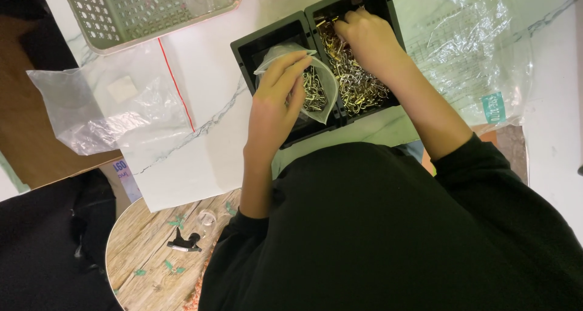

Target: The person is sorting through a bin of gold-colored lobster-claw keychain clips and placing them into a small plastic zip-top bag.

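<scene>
The small clear plastic bag (316, 83), partly filled with silver metal clips, sits in the grip of the left hand (276, 101), whose fingers lie pressed along its open rim and hold the mouth wide over the left compartment of the black two-part plastic tray (255, 44). The right hand (364, 35) reaches into the right compartment, its fingers curled down into the heap of gold-coloured metal clips (358, 86); whether they are pinching any clips I cannot tell, since the fingertips are buried. The tray rests on the white marbled worktop (200, 159), with a large crumpled clear bag (467, 50) just to its right, a flat clear zip bag with a red seal line (115, 104) to its left, and a pale green perforated basket (139, 10) at the far edge. As a judgement: the bag's thin rim could slip from the left fingers and fold shut, scattering clips into the wrong compartment, and a tangled bunch lifted by the right hand could shed pieces onto the worktop.
</scene>
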